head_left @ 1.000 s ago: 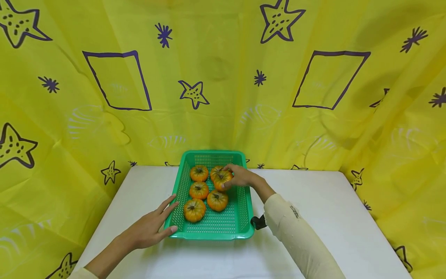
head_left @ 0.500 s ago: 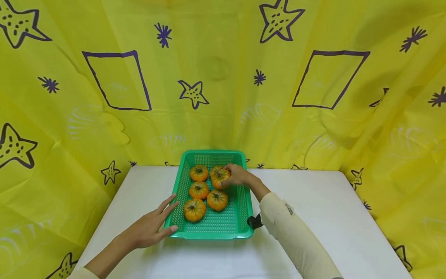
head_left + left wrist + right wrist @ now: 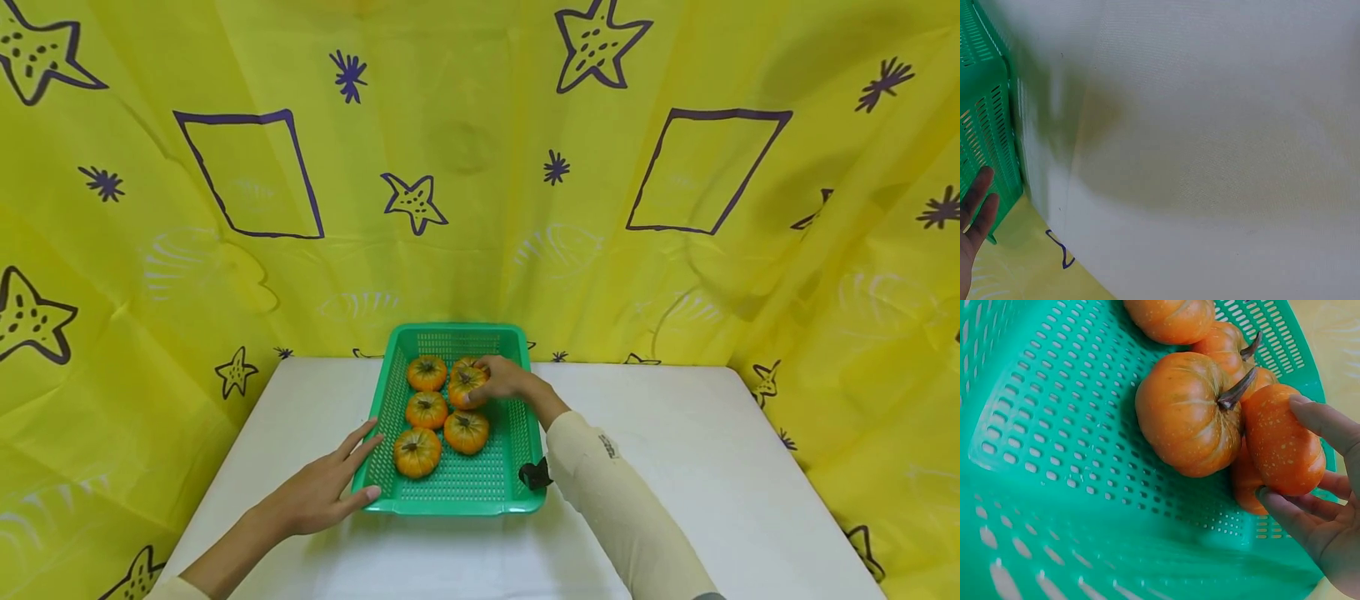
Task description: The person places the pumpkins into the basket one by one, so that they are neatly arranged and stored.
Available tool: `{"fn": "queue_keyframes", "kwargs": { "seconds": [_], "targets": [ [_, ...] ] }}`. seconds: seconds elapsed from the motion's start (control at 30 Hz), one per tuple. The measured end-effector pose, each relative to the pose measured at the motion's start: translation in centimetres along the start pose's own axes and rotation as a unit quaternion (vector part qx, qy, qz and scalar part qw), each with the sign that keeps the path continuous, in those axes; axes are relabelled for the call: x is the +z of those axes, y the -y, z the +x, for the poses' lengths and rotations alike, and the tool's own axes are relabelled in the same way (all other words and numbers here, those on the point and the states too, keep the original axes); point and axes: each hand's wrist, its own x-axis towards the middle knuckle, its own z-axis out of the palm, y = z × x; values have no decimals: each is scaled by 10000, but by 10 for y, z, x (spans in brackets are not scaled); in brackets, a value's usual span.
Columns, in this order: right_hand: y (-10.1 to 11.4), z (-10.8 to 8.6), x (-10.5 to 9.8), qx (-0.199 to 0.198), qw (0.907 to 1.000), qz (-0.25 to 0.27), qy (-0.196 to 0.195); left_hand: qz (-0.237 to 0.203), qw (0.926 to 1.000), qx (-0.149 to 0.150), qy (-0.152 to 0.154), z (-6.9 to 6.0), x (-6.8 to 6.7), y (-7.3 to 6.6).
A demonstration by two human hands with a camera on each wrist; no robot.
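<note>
A green perforated plastic basket (image 3: pixel 480 507) holds several small orange pumpkins, such as the near-left pumpkin (image 3: pixel 417 452) and the near-right pumpkin (image 3: pixel 467 432). My right hand (image 3: pixel 504 379) reaches over the basket's right side and grips one pumpkin (image 3: pixel 1285 440) between thumb and fingers. This pumpkin overlaps another one (image 3: pixel 465 364) behind it, which is partly hidden. My left hand (image 3: pixel 318 493) rests at the basket's left rim with fingers extended; its fingertips (image 3: pixel 985 175) show beside the green wall in the left wrist view.
The basket stands on a white-covered table (image 3: pixel 637 433). A yellow curtain (image 3: pixel 480 250) with starfish drawings encloses the back and both sides. A black strap-like piece (image 3: pixel 535 475) hangs by the right forearm near the basket's right rim.
My right hand and the gripped pumpkin have shifted slightly left, with a small dip of the pumpkin along the way. The right forearm and black piece have also moved left. My left hand stays put.
</note>
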Motion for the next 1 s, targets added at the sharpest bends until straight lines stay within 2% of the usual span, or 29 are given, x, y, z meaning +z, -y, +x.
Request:
{"fn": "queue_keyframes", "kwargs": {
  "seconds": [0.27,0.67,1.0],
  "targets": [
    [5,1,2,20,9999,137,-10,-25,10000,-42,24,0,-1,-1],
    [4,0,-1,85,9991,166,374,28,10000,-65,-27,0,-3,-2],
    [2,2,0,343,9966,526,525,13,10000,-71,42,0,-2,-3]
  ]
}}
